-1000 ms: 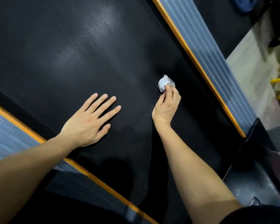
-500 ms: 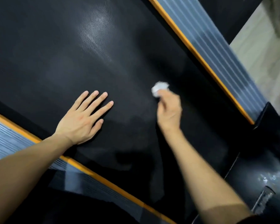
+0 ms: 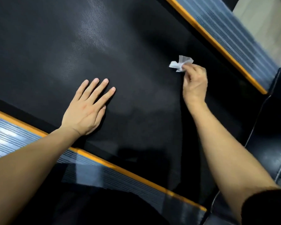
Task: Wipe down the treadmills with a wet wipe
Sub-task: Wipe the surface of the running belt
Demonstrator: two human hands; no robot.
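The black treadmill belt (image 3: pixel 104 46) fills most of the view, running diagonally. My left hand (image 3: pixel 86 111) lies flat on the belt with its fingers spread and straight. My right hand (image 3: pixel 194 83) pinches a small crumpled white wet wipe (image 3: pixel 179 64) at its fingertips, over the right part of the belt near the far side rail. Whether the wipe touches the belt cannot be told.
Grey ribbed side rails with orange edging border the belt, one at the upper right (image 3: pixel 225 30) and one at the lower left (image 3: pixel 104 172). A glossy black end cover (image 3: pixel 272 135) sits at the right. Pale floor (image 3: pixel 266 17) shows beyond the far rail.
My right hand has swept the wipe to the right across the belt, toward the far rail. My left hand stays flat in the same spot.
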